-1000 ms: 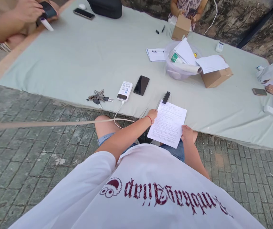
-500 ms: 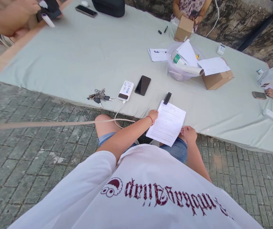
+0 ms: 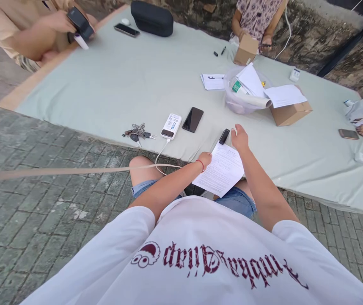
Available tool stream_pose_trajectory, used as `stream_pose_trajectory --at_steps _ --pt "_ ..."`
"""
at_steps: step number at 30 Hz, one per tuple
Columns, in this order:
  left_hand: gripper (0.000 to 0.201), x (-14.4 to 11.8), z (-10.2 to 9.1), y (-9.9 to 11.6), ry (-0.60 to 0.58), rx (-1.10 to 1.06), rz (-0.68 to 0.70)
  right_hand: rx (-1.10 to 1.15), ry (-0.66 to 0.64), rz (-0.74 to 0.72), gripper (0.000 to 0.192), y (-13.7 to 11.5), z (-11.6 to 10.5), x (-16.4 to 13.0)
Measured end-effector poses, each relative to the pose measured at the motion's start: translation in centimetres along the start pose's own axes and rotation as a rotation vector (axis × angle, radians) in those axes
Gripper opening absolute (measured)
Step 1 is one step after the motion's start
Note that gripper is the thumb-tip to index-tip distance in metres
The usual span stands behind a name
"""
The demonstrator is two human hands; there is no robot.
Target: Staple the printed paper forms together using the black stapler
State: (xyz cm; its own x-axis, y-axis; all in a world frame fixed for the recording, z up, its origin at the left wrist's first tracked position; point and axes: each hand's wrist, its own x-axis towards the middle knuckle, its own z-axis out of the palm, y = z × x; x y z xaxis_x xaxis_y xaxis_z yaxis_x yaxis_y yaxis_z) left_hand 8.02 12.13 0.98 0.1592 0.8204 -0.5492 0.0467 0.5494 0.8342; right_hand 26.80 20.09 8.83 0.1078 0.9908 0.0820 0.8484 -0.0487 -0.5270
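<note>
A printed sheet of paper (image 3: 221, 169) slopes from the table's edge toward my lap. My left hand (image 3: 205, 159) is closed on its left edge, the thumb side uppermost. At the top left corner of the paper lies a small black stapler (image 3: 224, 136), its near end touching or overlapping the sheet. My right hand (image 3: 240, 137) is raised beside the stapler, over the sheet's top right corner. Its fingers are apart, with nothing in them.
Left of the paper lie a black phone (image 3: 193, 119), a white power bank (image 3: 171, 126) with a cable, and keys (image 3: 138, 133). Beyond stand a plastic tub (image 3: 237, 105) of papers and a cardboard box (image 3: 291, 113). Other people sit around the cloth-covered table (image 3: 105, 84).
My right hand has moved from the sheet's lower right side up to beside the stapler. My left hand keeps its hold on the paper. The view has shifted slightly.
</note>
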Motion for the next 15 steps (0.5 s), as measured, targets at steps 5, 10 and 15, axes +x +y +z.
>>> stream_pose_trajectory --at_steps 5,10,15 --pt "0.029 -0.8 0.2 0.7 0.077 0.103 -0.022 -0.161 -0.186 -0.058 0.056 -2.5 3.6 3.6" --pt "0.027 -1.4 0.3 0.8 0.093 0.150 -0.008 -0.216 -0.262 0.051 0.051 -2.6 6.0 3.4" --pt "0.022 -1.7 0.5 0.3 0.104 0.204 -0.028 -0.226 -0.200 0.042 0.051 -1.9 7.1 2.4"
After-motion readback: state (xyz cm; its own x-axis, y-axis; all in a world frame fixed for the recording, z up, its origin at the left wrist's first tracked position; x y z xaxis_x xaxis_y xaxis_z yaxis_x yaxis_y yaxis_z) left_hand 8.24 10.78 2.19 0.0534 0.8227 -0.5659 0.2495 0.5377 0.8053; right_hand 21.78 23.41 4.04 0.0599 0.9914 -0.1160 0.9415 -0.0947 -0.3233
